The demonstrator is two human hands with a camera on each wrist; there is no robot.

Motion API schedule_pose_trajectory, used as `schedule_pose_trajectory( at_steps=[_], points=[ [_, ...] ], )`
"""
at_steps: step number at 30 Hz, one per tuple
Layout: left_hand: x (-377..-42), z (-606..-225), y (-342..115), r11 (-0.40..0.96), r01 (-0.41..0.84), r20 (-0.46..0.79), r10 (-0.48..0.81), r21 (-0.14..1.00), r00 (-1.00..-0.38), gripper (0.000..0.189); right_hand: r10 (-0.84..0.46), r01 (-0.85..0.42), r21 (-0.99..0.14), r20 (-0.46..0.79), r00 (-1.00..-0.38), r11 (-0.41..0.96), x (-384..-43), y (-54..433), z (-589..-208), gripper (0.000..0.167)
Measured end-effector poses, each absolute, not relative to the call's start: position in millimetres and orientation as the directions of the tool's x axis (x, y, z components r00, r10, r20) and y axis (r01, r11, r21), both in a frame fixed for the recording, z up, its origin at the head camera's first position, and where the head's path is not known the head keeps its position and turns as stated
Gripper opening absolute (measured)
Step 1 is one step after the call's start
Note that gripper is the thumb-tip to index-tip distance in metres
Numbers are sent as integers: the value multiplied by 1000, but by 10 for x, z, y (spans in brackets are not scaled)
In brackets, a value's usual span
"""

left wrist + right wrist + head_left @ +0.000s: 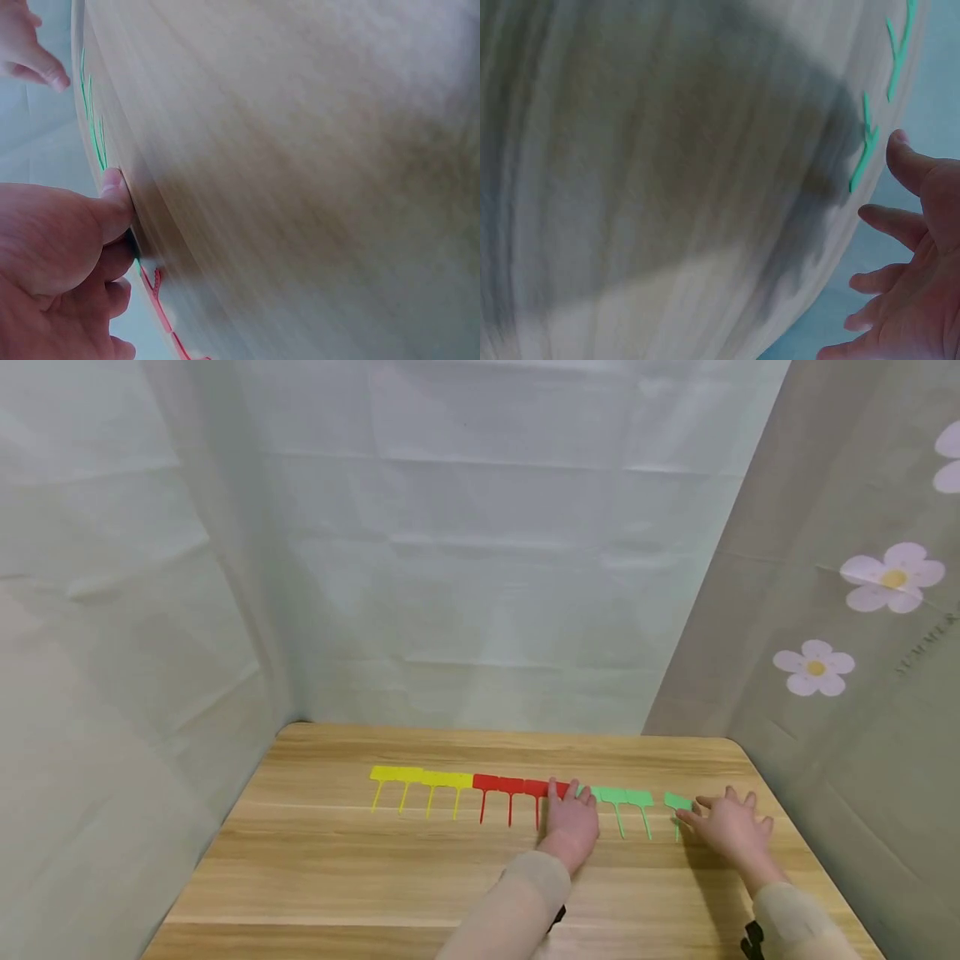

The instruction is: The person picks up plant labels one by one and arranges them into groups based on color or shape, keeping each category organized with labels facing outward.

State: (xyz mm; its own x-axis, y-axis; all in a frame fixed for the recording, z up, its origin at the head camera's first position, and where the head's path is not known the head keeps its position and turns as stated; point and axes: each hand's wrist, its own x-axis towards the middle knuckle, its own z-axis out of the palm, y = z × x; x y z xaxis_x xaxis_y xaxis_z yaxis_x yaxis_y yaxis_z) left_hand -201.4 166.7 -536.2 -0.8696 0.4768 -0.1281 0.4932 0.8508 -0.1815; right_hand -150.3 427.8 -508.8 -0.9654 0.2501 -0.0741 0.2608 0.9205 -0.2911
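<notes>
A row of flat plastic tags with thin stems runs across the wooden table: yellow tags (397, 773) on the left, red tags (511, 785) in the middle, green tags (637, 797) on the right. My left hand (573, 822) rests on the row where red meets green, its fingers covering some heads and stems. A single green tag (675, 800) lies apart, past a small gap at the row's right end. Beside that tag, my right hand (735, 827) hovers with fingers spread. In the right wrist view, the right hand (922, 247) holds nothing.
The wooden table (337, 877) has rounded far corners. Pale cloth hangs behind it and on the left (480, 568); a grey cloth with printed flowers (813, 668) hangs on the right. Both forearms reach in from the near edge.
</notes>
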Motion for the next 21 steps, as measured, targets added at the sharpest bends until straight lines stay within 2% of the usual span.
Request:
schedule_pose_trajectory(
  at_steps=[3, 12, 21],
  points=[
    [-2031, -5373, 1672, 854, 491, -133, 474, -172, -870, 61, 251, 271, -291, -104, -962, 918, -1508, 4231, -5108, 88],
    [-2033, -5352, 1679, 854, 494, -137, 476, -161, -868, 62, 227, 255, -324, -120, -966, 911, -1521, 4137, -5151, 79],
    [-2010, -5324, 1656, 856, 493, -138, 475, -157, -869, 61, 218, 258, -337, -153, -964, 906, -1560, 4129, -5177, 77]
  ],
)
